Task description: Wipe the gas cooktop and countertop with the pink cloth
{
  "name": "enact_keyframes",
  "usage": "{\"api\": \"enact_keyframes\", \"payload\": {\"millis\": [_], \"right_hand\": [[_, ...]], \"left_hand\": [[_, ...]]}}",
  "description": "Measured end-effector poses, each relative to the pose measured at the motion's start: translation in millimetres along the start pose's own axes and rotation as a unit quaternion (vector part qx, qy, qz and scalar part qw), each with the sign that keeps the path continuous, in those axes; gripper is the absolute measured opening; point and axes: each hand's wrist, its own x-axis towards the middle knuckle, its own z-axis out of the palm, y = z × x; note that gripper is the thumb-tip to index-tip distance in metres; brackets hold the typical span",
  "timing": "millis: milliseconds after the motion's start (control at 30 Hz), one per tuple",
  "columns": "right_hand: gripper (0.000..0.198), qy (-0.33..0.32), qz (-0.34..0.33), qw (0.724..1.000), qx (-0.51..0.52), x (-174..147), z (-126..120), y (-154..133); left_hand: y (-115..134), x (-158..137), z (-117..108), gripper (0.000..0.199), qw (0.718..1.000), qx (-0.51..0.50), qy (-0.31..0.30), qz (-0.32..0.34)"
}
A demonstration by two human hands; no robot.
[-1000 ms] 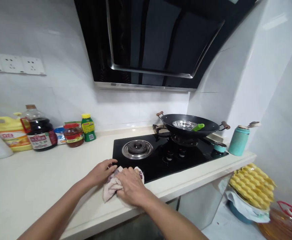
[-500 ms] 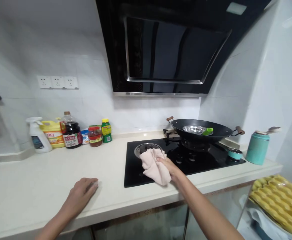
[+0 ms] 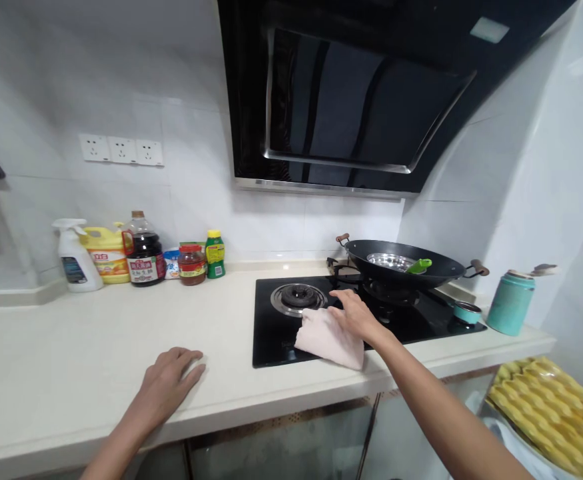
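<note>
My left hand (image 3: 170, 383) rests on the pale countertop (image 3: 96, 353), fingers loosely spread and holding nothing. A pink cloth (image 3: 330, 340) lies over the front edge of the black gas cooktop (image 3: 276, 347). Just over the cloth's upper right edge, my right hand (image 3: 355, 315) stretches its fingers leftward with a gap between thumb and forefinger; the thumb is at the cloth. Left of those fingertips sits the round left burner (image 3: 298, 297), without a pan support on it.
On the right burner stands a black wok (image 3: 431, 277) holding a metal strainer (image 3: 391, 262) with a green handle. A teal flask (image 3: 512, 303) and its cup (image 3: 467, 312) are at right. Bottles and jars, including soy sauce (image 3: 144, 257), line the back wall. A range hood (image 3: 341, 113) hangs above.
My right hand has loosened from the cloth and moved slightly right, fingers now extended. The cloth has shifted right and forward, uncovering the left burner. My left hand stays on the counter.
</note>
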Motion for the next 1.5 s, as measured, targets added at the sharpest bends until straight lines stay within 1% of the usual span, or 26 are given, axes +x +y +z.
{"api": "enact_keyframes", "payload": {"millis": [67, 167, 267, 333, 433, 533, 667, 767, 833, 900, 1033, 1133, 1233, 1300, 1400, 1500], "right_hand": [[0.061, -0.040, -0.009, 0.999, -0.037, -8.3, 13.0, -7.9], [0.079, -0.083, 0.003, 0.993, -0.082, -16.5, 36.9, -16.4], [0.093, -0.096, 0.016, 0.989, -0.108, -15.8, 55.9, -27.1], [0.094, -0.101, 0.007, 0.989, -0.112, -11.3, 65.7, -39.1], [0.082, -0.106, -0.036, 0.988, -0.109, -4.9, 82.3, -66.7], [0.066, -0.112, -0.118, 0.982, -0.096, -6.4, 104.4, -103.7], [0.047, -0.112, -0.240, 0.961, -0.075, -20.8, 130.8, -148.8], [0.032, -0.114, -0.322, 0.937, -0.069, -31.7, 137.3, -163.1], [0.026, -0.106, -0.369, 0.922, -0.056, -37.1, 134.2, -161.9], [0.023, -0.100, -0.389, 0.915, -0.040, -41.7, 126.9, -154.9], [0.026, -0.101, -0.371, 0.923, -0.028, -54.8, 107.6, -132.0], [0.029, -0.072, -0.344, 0.936, -0.032, -70.2, 94.6, -108.4], [0.025, -0.026, -0.303, 0.952, -0.036, -82.2, 81.6, -80.8], [0.024, 0.005, -0.254, 0.967, -0.017, -80.9, 70.4, -62.3], [0.031, 0.061, -0.158, 0.985, 0.013, -59.2, 48.9, -37.4], [0.040, 0.098, -0.098, 0.990, 0.004, -23.3, 30.6, -16.4]], "left_hand": [[2.1, -0.7, -0.5, 0.046, 1.000, -0.004, 0.003, -0.001], [5.6, -2.3, -1.5, 0.045, 1.000, -0.013, 0.006, -0.008], [6.6, -3.4, -1.5, 0.045, 1.000, -0.017, 0.003, -0.011], [5.4, -3.3, -0.5, 0.046, 1.000, -0.017, 0.003, -0.008], [2.0, -1.9, 1.9, 0.048, 1.000, -0.018, 0.004, -0.005], [-0.8, 0.1, 3.3, 0.050, 1.000, -0.017, -0.003, -0.006], [-1.8, 2.0, 1.7, 0.048, 1.000, -0.018, -0.001, -0.008], [-3.3, 3.0, 0.8, 0.048, 1.000, -0.019, 0.006, -0.009], [-6.3, 3.7, 1.6, 0.048, 1.000, -0.022, 0.012, -0.006], [-10.6, 4.6, 3.1, 0.048, 0.999, -0.028, 0.018, -0.001], [-18.1, 6.3, 5.3, 0.050, 0.999, -0.034, 0.017, 0.002], [-19.4, 7.2, 5.1, 0.051, 0.999, -0.034, 0.007, 0.003], [-19.6, 8.0, 5.7, 0.050, 1.000, -0.030, 0.006, 0.006], [-20.6, 8.6, 6.9, 0.050, 0.999, -0.030, 0.013, 0.006], [-22.8, 9.6, 8.7, 0.050, 0.999, -0.028, 0.024, 0.006], [-23.3, 10.2, 7.9, 0.049, 0.999, -0.020, 0.027, 0.001]]}}
